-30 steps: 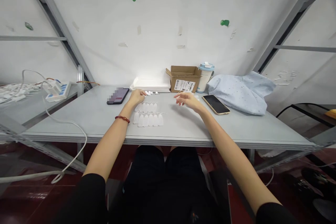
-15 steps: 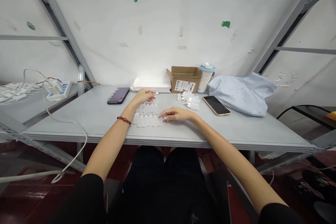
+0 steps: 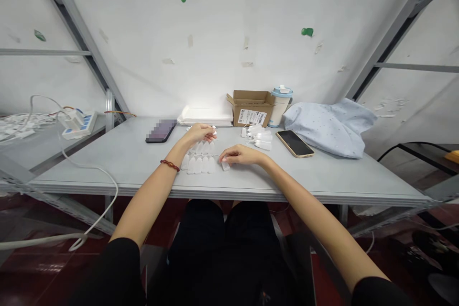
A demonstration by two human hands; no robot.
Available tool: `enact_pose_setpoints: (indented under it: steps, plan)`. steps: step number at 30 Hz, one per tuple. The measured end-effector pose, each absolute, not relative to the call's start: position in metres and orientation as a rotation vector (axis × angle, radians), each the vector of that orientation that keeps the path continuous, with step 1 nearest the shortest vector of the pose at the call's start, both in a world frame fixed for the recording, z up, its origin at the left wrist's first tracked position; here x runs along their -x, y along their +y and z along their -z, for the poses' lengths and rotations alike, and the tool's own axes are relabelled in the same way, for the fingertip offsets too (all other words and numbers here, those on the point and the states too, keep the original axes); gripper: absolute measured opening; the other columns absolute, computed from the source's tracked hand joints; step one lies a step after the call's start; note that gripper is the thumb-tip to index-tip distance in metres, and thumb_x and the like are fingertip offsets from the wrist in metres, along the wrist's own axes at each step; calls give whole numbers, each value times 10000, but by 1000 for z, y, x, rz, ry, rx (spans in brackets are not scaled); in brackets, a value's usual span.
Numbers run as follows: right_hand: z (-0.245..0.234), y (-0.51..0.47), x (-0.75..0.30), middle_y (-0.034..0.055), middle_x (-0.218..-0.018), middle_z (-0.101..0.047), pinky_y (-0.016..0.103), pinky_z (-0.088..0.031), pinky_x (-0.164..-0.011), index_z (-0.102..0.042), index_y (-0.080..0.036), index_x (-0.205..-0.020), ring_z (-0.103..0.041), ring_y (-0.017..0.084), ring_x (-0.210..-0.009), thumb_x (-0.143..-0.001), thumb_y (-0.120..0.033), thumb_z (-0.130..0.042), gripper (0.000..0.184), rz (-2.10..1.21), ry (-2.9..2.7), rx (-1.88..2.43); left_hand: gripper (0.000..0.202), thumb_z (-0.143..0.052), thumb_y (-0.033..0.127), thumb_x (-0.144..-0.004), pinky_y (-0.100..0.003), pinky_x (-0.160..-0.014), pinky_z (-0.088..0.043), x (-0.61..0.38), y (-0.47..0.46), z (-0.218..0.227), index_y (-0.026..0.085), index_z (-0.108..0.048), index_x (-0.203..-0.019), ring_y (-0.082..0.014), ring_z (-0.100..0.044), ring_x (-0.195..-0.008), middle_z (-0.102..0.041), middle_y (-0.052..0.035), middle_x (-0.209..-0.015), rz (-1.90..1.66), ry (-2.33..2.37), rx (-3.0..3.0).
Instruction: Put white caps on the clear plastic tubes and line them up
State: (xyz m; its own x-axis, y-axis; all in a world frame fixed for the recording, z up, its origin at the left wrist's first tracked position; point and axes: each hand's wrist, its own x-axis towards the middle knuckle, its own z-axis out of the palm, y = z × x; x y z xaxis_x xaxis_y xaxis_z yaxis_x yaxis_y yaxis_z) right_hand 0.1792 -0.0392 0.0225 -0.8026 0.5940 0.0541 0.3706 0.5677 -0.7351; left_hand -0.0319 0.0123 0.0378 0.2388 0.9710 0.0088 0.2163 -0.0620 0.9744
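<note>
Two rows of small translucent white pieces (image 3: 199, 164) lie on the grey table (image 3: 136, 162) in front of me. My right hand (image 3: 241, 155) rests at the right end of the near row, fingertips pinched on one small white piece (image 3: 225, 166). My left hand (image 3: 201, 132), with a red bead bracelet at its wrist, hovers over the far row and pinches a tiny white piece at its fingertips. A loose cluster of similar white pieces (image 3: 258, 136) lies farther right.
A dark phone (image 3: 161, 131) lies at the left and a second phone (image 3: 294, 143) at the right. At the back stand a white tray stack (image 3: 206, 115), a cardboard box (image 3: 251, 107) and a lidded cup (image 3: 280, 105). A pale cloth bundle (image 3: 328, 126) fills the right side. A power strip (image 3: 79, 122) sits far left.
My right hand came from the cluster at the right down to the near row's right end and closed on a piece. My left hand lifted slightly, a small piece pinched in it.
</note>
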Motion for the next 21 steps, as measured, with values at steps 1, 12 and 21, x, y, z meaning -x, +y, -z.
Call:
enact_pose_setpoints:
  steps: [1, 12, 21]
  plan:
    - [-22, -39, -180, 5, -681, -615, 219, -360, -580, -693, -145, -986, -471, 105, -586, -860, -357, -531, 295, -1029, -2500, 824, 165, -717, 280, -659, -307, -697, -508, 32, 12, -38, 123, -673, -684, -145, -607, -642, -698, -89, -728, -934, 1154, -1498]
    - [-10, -27, -186, -20, -662, -563, 229, -352, -641, -605, -175, -972, -477, 110, -591, -829, -235, -516, 179, -507, -2377, 987, 184, -710, 276, -706, -329, -803, -505, 28, 6, -39, 113, -692, -789, -155, -653, -717, -719, -102, -820, -851, 1064, -1530]
    - [-2, -23, -183, 6, -763, -559, 231, -368, -666, -554, -179, -850, -497, 121, -674, -771, -161, -469, 118, -397, -2297, 918, 227, -746, 285, -676, -367, -884, -496, 26, 7, -36, 119, -691, -820, -188, -677, -809, -731, -104, -856, -811, 973, -1540]
